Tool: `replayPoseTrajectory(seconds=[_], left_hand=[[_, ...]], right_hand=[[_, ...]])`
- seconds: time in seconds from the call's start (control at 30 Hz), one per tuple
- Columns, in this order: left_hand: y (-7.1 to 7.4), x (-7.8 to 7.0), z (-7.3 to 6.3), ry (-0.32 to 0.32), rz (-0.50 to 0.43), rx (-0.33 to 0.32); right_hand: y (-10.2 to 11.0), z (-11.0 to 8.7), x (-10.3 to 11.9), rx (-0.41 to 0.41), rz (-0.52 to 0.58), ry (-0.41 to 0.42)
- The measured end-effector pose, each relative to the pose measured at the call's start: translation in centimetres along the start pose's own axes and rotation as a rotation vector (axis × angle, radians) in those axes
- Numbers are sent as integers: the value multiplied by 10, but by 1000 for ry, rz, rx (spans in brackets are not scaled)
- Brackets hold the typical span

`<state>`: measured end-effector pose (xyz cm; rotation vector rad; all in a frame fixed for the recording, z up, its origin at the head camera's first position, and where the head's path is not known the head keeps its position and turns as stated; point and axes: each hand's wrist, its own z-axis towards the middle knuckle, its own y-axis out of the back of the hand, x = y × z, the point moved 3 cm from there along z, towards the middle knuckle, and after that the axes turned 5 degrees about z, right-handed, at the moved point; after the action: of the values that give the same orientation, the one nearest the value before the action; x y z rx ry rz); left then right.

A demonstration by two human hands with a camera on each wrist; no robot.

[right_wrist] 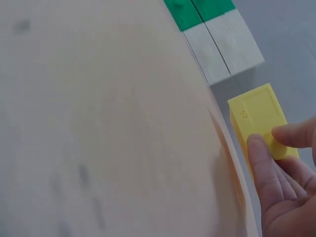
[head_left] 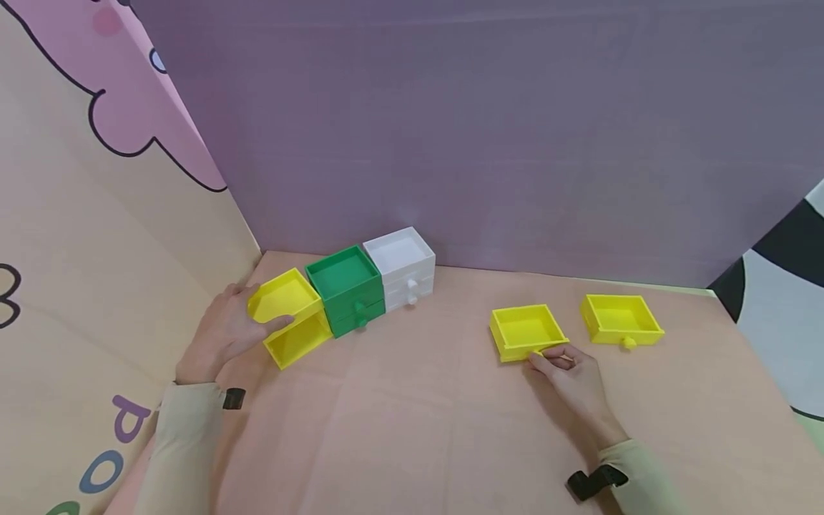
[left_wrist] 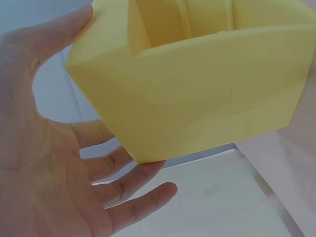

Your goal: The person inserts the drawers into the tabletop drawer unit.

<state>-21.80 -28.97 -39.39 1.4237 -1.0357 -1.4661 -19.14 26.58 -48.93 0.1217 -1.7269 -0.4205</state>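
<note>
At the left, my left hand (head_left: pixel 234 325) grips an empty yellow cabinet shell (head_left: pixel 287 295), thumb across its near side and fingers at the far side. In the left wrist view the thumb and fingertips bear on the shell's (left_wrist: pixel 207 94) edges. My right hand (head_left: pixel 575 379) pinches the knob of a small yellow drawer (head_left: pixel 524 330) between thumb and fingers. The drawer's front (right_wrist: pixel 259 111) faces the right wrist view, with the knob mostly hidden by the fingertips. A second yellow drawer (head_left: pixel 622 320) with a round knob lies to the right of that hand.
Right beside the yellow shell stands a green two-drawer cabinet (head_left: pixel 346 290), with a white one (head_left: pixel 402 265) adjoining it. Both have their drawers in. A purple-grey panel (head_left: pixel 502 136) rises behind the pinkish table cover (head_left: pixel 412 429); a printed panel (head_left: pixel 96 236) stands at left.
</note>
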Motion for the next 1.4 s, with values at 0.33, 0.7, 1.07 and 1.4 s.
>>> replayPoseTrajectory(seconds=[0.33,0.7,1.07,1.4], left_hand=[[0,-1,-1,-26,17,-38],[-1,0,1,-19,5,-23],[-1,0,-1,-24,0,-37],[-1,0,-1,-38,9,-52]], right_hand=[[-24,-9,9,62,106,11],[-51,-24,17,101,83,25],[-75,-31,23,161,98,26],[-98,-38,25,213,203,18]])
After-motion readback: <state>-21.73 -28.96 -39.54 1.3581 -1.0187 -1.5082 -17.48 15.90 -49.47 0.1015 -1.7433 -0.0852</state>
